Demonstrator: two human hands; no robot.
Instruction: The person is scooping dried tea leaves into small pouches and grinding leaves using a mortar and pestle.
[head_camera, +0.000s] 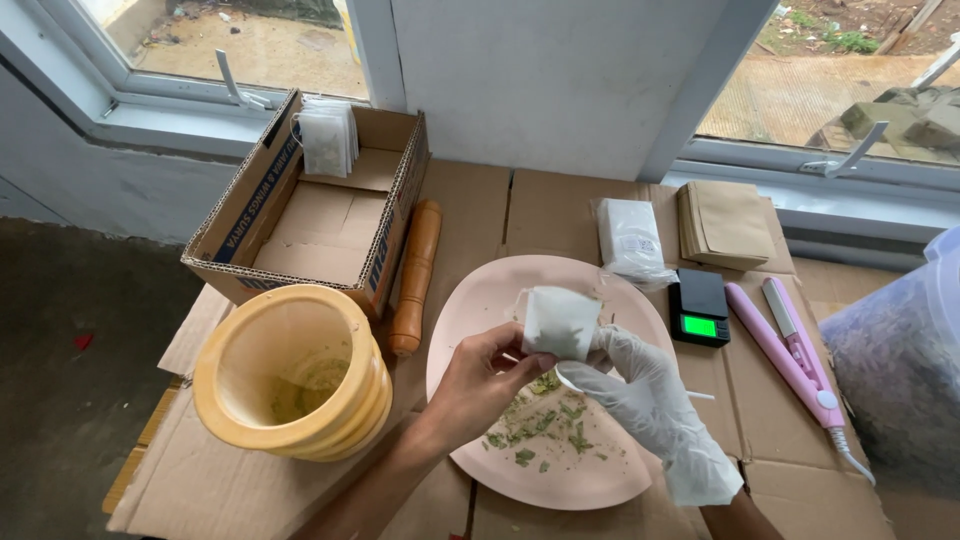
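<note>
A small white filter pouch (558, 322) hangs above a pale pink plate (480, 300). My bare left hand (480, 385) pinches the pouch's left edge. My right hand (640, 390), in a white glove, grips the pouch's right side and also holds a thin white stick whose tip pokes out to the right. Crushed green dried leaves (545, 425) lie scattered on the plate under my hands.
A yellow mortar (290, 375) with green residue stands left, a wooden pestle (415, 275) beside it. An open cardboard box (310, 215) holds several pouches. A small black scale (698, 308), pink sealer (790, 355), brown envelopes (725, 222), pouch packet (630, 238) and a leaf-filled bag (900, 370) lie right.
</note>
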